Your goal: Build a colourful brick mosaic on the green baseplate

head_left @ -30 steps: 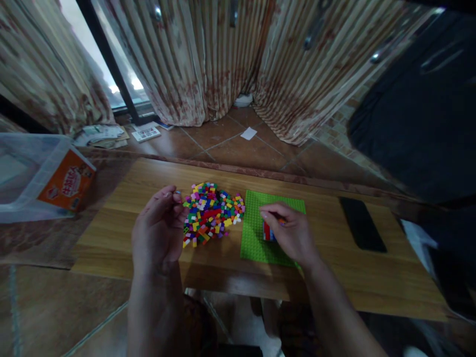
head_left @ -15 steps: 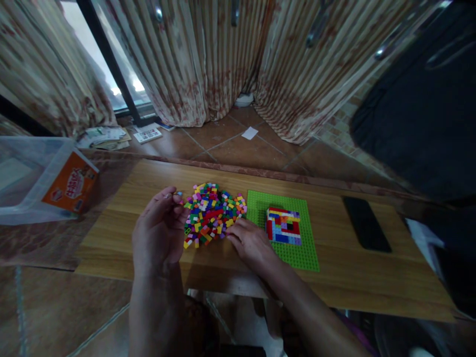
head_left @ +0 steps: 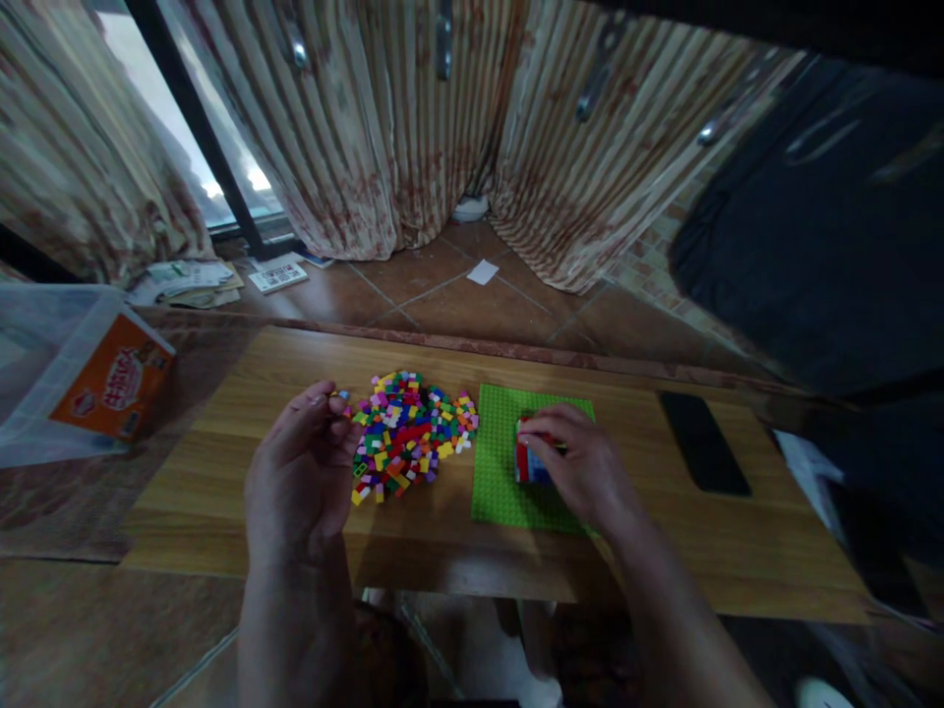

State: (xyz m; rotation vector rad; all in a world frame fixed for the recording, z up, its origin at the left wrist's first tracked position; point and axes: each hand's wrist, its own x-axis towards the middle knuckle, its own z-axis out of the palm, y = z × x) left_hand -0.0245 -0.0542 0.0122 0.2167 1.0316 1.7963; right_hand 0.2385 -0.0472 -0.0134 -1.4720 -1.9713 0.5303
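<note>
Probably a home, patterned curtains (head_left: 553, 177), tiled floor (head_left: 428, 285)

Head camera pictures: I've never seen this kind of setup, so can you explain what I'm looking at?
There's no machine here, just a person's two bare hands. One camera, worn on the head, takes every picture, looking forward and down. On the wooden table lies a pile of small colored bricks. Right of it is a green studded plate bearing a brick build, and farther right a dark phone-like slab. The right hand has its fingers at the build; any brick in them is hidden. The left hand is raised left of the pile; whether it holds anything is hard to tell.
</note>
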